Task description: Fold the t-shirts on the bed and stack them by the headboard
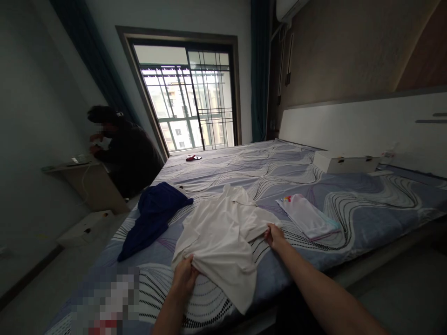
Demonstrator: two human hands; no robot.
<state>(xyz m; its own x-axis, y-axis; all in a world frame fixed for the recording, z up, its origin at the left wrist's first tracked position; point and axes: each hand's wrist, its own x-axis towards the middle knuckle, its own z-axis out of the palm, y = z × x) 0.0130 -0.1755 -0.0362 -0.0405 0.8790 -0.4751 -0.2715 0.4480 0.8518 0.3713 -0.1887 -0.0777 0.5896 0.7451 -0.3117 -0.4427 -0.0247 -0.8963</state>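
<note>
A white shirt [223,228] lies spread and creased on the bed [223,170], its collar end pointing away from me. My left hand [185,274] pinches the cloth at its near left side. At the right, my right hand [275,237] has its fingers closed on what looks like a sleeve edge. A crumpled dark blue garment [157,209] rests left of the shirt. To the right lies a folded white cloth item [307,216] with a small colourful print and pale blue and pink edges.
A white box [344,163] stands by the headboard [366,123], near a clear bottle [387,156]. A red item and a phone [197,157] lie at the far edge. Left, a person in dark clothes [129,151] is beside a small table [87,181]; another box [85,228] sits on the floor.
</note>
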